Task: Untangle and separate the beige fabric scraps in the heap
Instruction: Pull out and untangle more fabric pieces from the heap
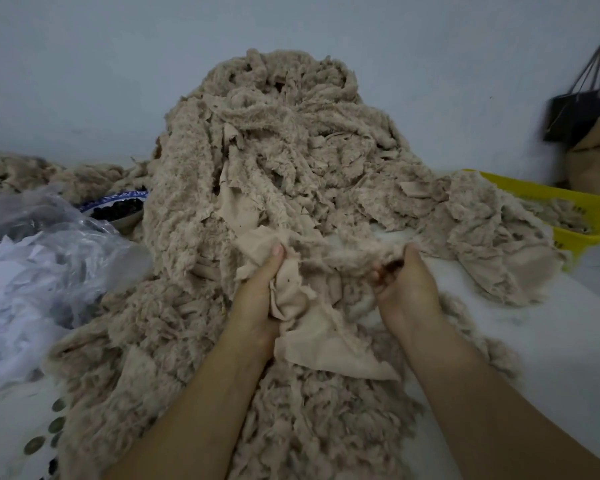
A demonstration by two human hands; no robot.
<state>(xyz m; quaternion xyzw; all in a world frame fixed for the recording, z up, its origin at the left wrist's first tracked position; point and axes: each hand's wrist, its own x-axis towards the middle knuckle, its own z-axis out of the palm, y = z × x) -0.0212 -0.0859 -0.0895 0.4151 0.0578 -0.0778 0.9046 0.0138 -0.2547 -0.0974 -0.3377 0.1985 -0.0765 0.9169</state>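
Fingertips of the right hand (407, 284) are hidden in the scrap (354, 252); the bowl (118, 206) is half covered by the heap (274, 150); the black bag (575, 116) is blurred.

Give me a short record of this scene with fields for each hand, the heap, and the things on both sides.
left hand: grips a smooth beige scrap
right hand: grips a fuzzy beige piece
heap: tall, tangled, behind both hands
left side: clear plastic bag, bowl with dark contents
right side: yellow basket, dark bag hanging on wall
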